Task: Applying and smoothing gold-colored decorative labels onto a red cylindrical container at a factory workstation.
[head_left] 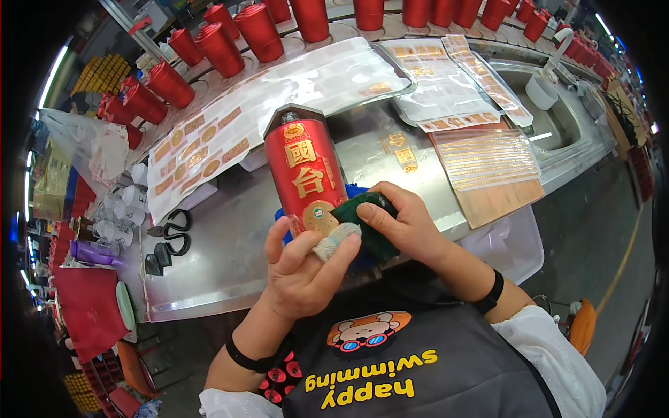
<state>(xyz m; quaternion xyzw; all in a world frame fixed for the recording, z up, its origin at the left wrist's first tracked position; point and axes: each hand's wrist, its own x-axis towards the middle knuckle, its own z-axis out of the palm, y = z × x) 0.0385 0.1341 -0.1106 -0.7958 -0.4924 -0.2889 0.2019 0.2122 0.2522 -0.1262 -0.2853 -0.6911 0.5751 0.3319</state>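
A red cylindrical bottle (304, 164) with gold lettering lies tilted on the steel table (237, 261), its dark-topped end away from me. My left hand (306, 272) is curled against the bottle's near end. A whitish knitted cover (336, 241), apparently on one of its fingers, lies by the round gold decal (320, 219). My right hand (408, 219) grips a dark green cloth or pad (369, 226), pressing it against the bottle's lower right side. Blue material (357, 190) shows under the bottle. My fingers hide the bottle's near end.
Sheets of gold decals (202, 150) lie on the left, with more decal sheets (435, 83) on the right. Loose gold decals (406, 160) stick to the table. Black scissors (174, 230) rest at left. Red bottles (259, 31) line the far side. A sink (568, 125) is at right.
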